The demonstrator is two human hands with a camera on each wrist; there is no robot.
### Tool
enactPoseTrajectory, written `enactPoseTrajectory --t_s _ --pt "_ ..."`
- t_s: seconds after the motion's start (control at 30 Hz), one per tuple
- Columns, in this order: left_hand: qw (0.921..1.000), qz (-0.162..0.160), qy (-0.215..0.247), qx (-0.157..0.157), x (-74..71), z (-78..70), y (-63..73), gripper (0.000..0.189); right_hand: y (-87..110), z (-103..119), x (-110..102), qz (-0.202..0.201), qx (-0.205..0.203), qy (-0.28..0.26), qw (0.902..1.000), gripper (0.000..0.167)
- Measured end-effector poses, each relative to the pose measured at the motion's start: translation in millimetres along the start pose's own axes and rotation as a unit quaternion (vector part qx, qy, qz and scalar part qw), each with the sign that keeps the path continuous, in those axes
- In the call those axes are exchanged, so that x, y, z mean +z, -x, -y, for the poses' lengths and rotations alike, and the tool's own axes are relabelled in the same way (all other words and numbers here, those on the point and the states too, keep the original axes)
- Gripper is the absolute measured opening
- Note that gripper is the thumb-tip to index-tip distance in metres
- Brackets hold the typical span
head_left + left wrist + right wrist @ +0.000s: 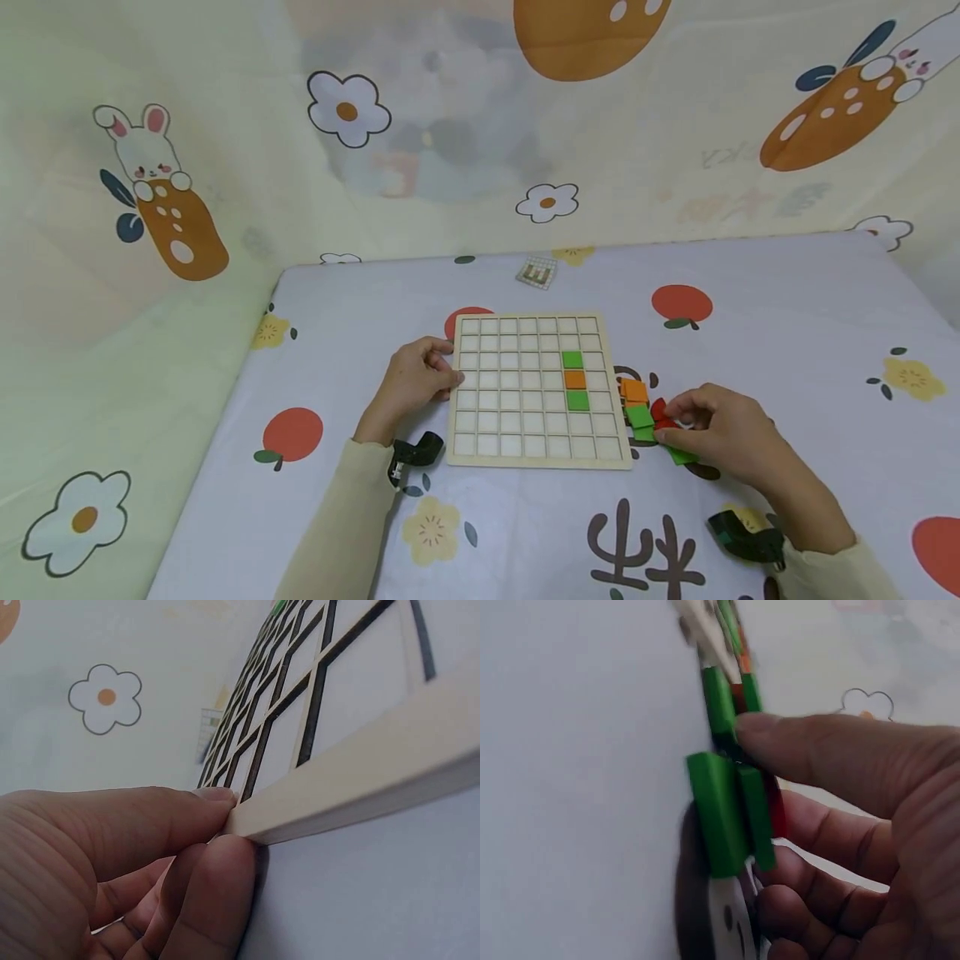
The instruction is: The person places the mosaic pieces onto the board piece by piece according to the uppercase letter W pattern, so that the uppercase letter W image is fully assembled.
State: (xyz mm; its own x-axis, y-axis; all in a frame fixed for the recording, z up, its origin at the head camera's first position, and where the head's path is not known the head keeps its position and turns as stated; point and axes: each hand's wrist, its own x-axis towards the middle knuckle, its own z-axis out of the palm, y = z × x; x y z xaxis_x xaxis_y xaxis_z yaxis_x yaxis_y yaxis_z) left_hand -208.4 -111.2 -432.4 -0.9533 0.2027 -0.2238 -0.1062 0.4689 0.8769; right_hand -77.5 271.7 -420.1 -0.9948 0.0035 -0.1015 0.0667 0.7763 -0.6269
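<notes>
A pale wooden board (542, 461) divided into white square cells lies on the table. Two green tiles (572, 359) with an orange tile (575, 380) between them form a column toward its right side. At the board's left edge, my left hand (411, 379) pinches the wooden rim (352, 787) between thumb and finger. Beside the right edge, my right hand (723, 429) has its thumb and curled fingers around a red tile (778, 806) among loose tiles. Green tiles (718, 814) stand close against the fingers and partly hide the red one.
Loose orange tiles (633, 391) and green tiles (639, 417) lie along the board's right edge. A small gridded card (537, 272) is behind the board. Printed fabric (450, 100) rises behind the table.
</notes>
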Motion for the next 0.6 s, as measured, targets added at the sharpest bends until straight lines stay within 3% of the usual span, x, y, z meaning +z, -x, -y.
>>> enactPoseTrajectory --t_s 0.23,0.6 --pt "1.0000 0.001 0.001 0.000 3.0 -1.0 -0.6 0.045 0.7 -1.9 1.3 -0.001 0.008 0.018 0.9998 0.026" --pt "0.9999 -0.002 -0.004 -0.013 0.4 -1.8 0.2 0.044 -2.1 -1.9 1.2 -0.012 -0.003 0.009 0.9999 0.032"
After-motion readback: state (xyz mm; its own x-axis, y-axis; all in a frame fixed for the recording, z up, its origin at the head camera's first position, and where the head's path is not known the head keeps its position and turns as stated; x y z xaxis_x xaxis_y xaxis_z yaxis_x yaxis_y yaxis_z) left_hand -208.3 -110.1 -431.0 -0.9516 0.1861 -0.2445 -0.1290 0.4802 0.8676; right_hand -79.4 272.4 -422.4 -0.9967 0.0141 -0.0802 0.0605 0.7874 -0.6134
